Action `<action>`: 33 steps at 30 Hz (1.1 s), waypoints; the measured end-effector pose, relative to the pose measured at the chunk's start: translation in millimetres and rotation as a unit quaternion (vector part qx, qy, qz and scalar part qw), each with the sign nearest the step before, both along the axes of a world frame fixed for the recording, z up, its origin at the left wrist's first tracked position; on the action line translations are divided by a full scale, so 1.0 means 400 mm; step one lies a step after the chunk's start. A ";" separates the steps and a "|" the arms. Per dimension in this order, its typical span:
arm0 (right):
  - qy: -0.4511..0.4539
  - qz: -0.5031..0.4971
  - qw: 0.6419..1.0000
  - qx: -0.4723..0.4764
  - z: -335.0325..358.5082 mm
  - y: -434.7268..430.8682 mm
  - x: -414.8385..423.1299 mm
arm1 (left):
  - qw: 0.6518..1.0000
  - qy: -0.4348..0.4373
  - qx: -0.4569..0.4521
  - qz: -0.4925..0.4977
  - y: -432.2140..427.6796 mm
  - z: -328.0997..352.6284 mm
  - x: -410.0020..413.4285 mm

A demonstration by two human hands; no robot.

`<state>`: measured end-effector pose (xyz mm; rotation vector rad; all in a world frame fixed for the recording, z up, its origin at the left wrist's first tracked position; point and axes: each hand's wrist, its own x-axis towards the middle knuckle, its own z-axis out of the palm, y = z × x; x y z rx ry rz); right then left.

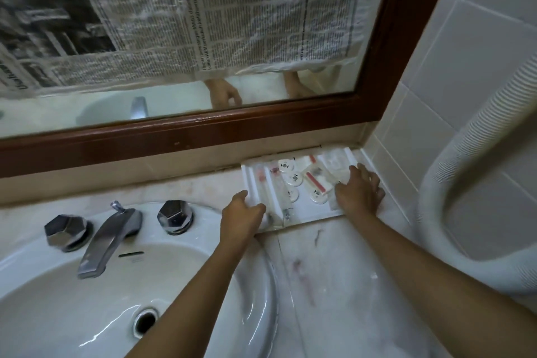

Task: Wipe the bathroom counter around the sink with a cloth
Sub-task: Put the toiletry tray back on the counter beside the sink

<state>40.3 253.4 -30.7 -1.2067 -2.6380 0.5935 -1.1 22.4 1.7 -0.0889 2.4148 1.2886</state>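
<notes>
A white amenity tray [308,212] with several small wrapped toiletries and round white lids sits on the pale marble counter [334,285] at the back right corner. My left hand [242,216] grips the tray's left edge. My right hand [359,193] holds its right side, fingers curled over the rim. The white sink [87,314] lies to the left, with a chrome faucet [107,241] and two chrome knobs. No cloth is in view. Reddish smears mark the counter in front of the tray.
A wood-framed mirror [203,131] covered with newspaper runs along the back wall. White wall tiles [465,96] close the right side. A white ribbed curved object [453,212] juts in at the right, just beyond the counter edge.
</notes>
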 end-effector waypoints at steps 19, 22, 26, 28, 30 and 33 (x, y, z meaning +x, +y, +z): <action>0.105 0.408 0.903 -0.082 0.057 -1.211 0.397 | 0.941 0.145 -0.009 0.306 -1.164 -0.013 0.579; 0.094 0.462 0.878 -0.087 0.075 -1.415 0.379 | 0.928 0.141 -0.040 0.341 -1.385 -0.012 0.630; 0.083 0.515 0.847 -0.104 0.095 -1.658 0.343 | 0.915 0.133 -0.082 0.373 -1.623 0.007 0.683; 0.067 0.534 0.836 -0.111 0.096 -1.767 0.316 | 0.905 0.132 -0.096 0.392 -1.723 0.020 0.689; 0.054 0.549 0.825 -0.120 0.088 -1.867 0.282 | 0.899 0.140 -0.100 0.402 -1.810 0.022 0.678; 0.043 0.571 0.810 -0.126 0.071 -2.017 0.213 | 0.900 0.148 -0.122 0.393 -1.925 0.005 0.633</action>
